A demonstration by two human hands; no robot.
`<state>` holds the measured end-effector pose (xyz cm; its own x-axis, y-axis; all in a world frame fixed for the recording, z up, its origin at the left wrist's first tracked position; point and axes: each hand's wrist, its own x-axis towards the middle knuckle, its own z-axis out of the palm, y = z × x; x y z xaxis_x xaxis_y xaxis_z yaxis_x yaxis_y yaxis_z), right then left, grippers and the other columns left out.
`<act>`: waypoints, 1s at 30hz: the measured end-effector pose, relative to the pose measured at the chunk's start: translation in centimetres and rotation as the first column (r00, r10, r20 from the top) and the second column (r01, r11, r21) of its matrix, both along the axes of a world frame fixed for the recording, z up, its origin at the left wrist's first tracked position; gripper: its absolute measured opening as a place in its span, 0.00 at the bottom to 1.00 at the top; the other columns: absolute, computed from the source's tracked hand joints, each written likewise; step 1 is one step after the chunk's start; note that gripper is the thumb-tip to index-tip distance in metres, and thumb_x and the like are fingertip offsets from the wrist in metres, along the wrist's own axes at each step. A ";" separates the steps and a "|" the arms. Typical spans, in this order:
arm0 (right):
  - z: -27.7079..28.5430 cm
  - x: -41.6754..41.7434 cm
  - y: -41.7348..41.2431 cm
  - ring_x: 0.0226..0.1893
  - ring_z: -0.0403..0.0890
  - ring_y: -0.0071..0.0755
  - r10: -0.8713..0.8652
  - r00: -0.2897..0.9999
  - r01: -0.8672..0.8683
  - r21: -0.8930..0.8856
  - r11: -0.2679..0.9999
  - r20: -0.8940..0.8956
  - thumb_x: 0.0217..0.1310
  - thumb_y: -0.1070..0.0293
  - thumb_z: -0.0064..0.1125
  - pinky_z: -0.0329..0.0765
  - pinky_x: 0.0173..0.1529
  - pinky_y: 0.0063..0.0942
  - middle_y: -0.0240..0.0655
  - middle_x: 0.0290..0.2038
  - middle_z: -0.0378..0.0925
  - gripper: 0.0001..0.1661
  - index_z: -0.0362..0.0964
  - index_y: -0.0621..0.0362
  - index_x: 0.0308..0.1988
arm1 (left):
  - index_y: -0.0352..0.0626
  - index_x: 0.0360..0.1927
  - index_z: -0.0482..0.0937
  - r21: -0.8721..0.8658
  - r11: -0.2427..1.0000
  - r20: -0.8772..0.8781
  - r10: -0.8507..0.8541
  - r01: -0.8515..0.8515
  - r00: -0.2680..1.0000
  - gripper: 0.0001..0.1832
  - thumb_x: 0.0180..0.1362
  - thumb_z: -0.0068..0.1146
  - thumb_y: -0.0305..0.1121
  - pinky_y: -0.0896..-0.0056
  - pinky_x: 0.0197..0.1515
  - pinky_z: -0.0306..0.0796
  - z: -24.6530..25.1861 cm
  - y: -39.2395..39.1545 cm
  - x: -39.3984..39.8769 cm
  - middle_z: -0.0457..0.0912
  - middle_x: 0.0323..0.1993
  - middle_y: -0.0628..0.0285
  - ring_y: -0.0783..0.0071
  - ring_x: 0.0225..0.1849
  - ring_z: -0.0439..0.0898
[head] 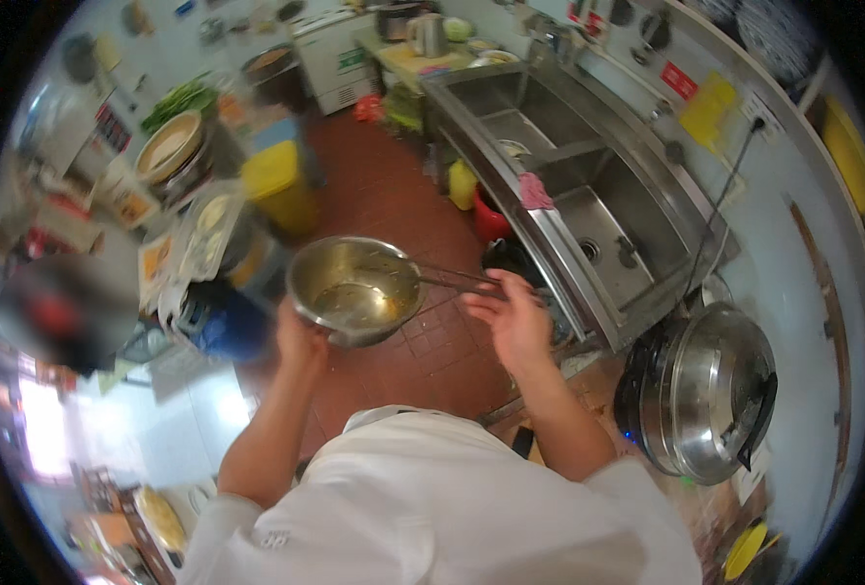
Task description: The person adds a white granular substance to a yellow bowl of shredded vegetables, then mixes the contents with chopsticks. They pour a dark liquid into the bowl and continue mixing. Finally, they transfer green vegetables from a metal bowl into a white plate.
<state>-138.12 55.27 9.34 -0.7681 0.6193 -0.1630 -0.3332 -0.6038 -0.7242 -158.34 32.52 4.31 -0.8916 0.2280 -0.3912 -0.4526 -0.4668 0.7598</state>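
Observation:
My left hand (302, 338) grips a stainless steel mixing bowl (356, 289) by its near left side, holding it above the tiled floor. Inside the bowl, bits of yellowish residue cling to the bottom and the right wall. A pair of dark chopsticks (451, 281) is held in my right hand (514, 314). Their tips reach over the bowl's right rim into it. The fingers of my right hand curl around the chopsticks' upper ends, close to the sink's front edge.
A stainless steel double sink (601, 241) stands right, a pink cloth (535, 191) on its edge. Near my right elbow is a lidded steel pot (710, 395). Left are a yellow bin (279, 183), a blue container (228, 322) and a cluttered counter. Red tiles (381, 175) cover the floor.

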 end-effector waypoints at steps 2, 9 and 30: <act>-1.9 3.3 3.6 0.40 0.80 0.43 -0.236 0.972 0.236 -0.016 0.972 -0.015 0.68 0.61 0.42 0.78 0.43 0.33 0.41 0.40 0.72 0.18 0.66 0.63 0.48 | 0.44 0.48 0.71 0.029 0.993 0.017 -0.119 0.118 0.993 0.20 0.63 0.41 0.47 0.60 0.51 0.69 0.5 8.6 -4.1 0.77 0.41 0.64 0.69 0.46 0.75; -4.0 6.3 8.9 0.37 0.79 0.40 -0.721 0.685 0.728 -0.068 0.682 0.102 0.67 0.57 0.44 0.78 0.40 0.33 0.39 0.38 0.71 0.19 0.66 0.61 0.48 | 0.45 0.44 0.72 0.197 0.879 -0.238 -0.386 0.433 0.891 0.19 0.62 0.41 0.49 0.73 0.39 0.72 4.6 37.0 -16.7 0.77 0.33 0.65 0.74 0.33 0.75; -0.5 -19.8 18.4 0.35 0.81 0.40 -0.839 -0.296 0.952 0.216 -0.217 0.458 0.66 0.60 0.46 0.81 0.39 0.31 0.41 0.38 0.75 0.17 0.68 0.62 0.46 | 0.38 0.58 0.66 0.034 0.080 -0.069 -0.994 0.996 0.082 0.27 0.59 0.48 0.45 0.48 0.57 0.65 -27.4 89.2 -48.6 0.69 0.56 0.51 0.53 0.56 0.69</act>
